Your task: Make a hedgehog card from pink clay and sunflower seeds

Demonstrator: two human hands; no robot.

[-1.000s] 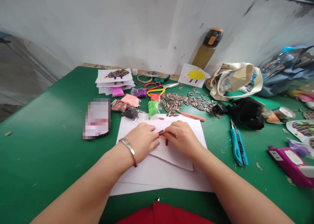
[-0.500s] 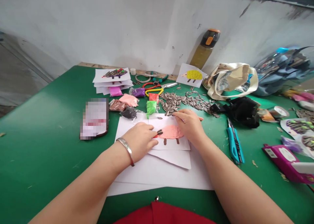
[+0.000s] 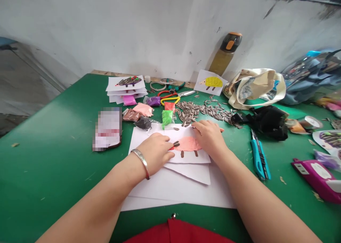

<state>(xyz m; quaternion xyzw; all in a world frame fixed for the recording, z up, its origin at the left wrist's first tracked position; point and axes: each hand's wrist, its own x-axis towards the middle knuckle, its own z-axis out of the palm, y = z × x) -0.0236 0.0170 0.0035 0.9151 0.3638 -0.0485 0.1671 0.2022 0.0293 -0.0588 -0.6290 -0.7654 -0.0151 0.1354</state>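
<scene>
My left hand [image 3: 155,149], a silver bangle at its wrist, rests on the left part of a white paper sheet [image 3: 191,160], fingers apart beside a red tip. On that sheet lies a flat pink clay hedgehog shape [image 3: 188,144] with two brown legs. A couple of striped sunflower seeds [image 3: 176,143] stick to its left end. My right hand [image 3: 209,134] is over the shape's right side, fingers curled together at the sheet's upper edge; what they hold, if anything, is hidden. Just beyond lies a heap of sunflower seeds [image 3: 188,110].
Bags of coloured clay [image 3: 144,109], scissors [image 3: 170,97] and a phone [image 3: 108,129] lie left of the seeds. A teal utility knife [image 3: 259,158] lies to the right, near a magenta box [image 3: 317,179]. A bottle [image 3: 225,55] and a cream bag [image 3: 255,88] stand behind.
The whole view has shifted slightly, so things appear a little further right. Both hands stay at the pink shape, with the right fingertips still near the sheet's upper edge.
</scene>
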